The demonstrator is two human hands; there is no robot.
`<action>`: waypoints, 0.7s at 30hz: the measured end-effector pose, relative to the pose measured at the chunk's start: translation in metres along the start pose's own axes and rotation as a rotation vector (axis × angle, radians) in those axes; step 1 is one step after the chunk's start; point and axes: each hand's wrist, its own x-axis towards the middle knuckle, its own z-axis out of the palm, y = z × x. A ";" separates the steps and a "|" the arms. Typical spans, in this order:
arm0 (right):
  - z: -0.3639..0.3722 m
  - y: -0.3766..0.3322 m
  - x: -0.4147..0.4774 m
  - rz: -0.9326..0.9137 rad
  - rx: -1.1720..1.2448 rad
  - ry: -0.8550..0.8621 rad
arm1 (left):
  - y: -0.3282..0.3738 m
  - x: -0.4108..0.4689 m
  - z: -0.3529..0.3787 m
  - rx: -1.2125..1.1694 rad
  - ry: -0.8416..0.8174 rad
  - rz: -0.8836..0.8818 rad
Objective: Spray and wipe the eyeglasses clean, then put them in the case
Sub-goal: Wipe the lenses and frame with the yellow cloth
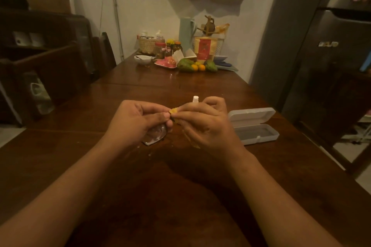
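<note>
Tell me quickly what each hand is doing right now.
Left hand: grips the clear-lensed eyeglasses.
Right hand: pinches the small yellow cloth.

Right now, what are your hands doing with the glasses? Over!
Left hand grips eyeglasses. Right hand pinches yellow cloth on them. Open case to the right. Spray bottle behind, nothing blocking.

Yellow cloth [173, 110]; pale grey case [253, 126]; white bottle cap [195, 99]; dark brown table [60, 146]; green and orange fruit [196, 67] at its far edge.
</note>
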 end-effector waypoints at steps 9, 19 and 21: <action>-0.005 0.000 -0.003 0.024 -0.013 -0.123 | 0.001 0.002 -0.006 0.019 0.020 0.002; -0.005 0.004 -0.003 0.007 -0.058 -0.014 | 0.001 0.001 -0.004 0.014 0.014 0.029; -0.003 0.000 -0.002 -0.018 -0.050 -0.043 | 0.002 0.001 -0.003 0.017 0.014 0.017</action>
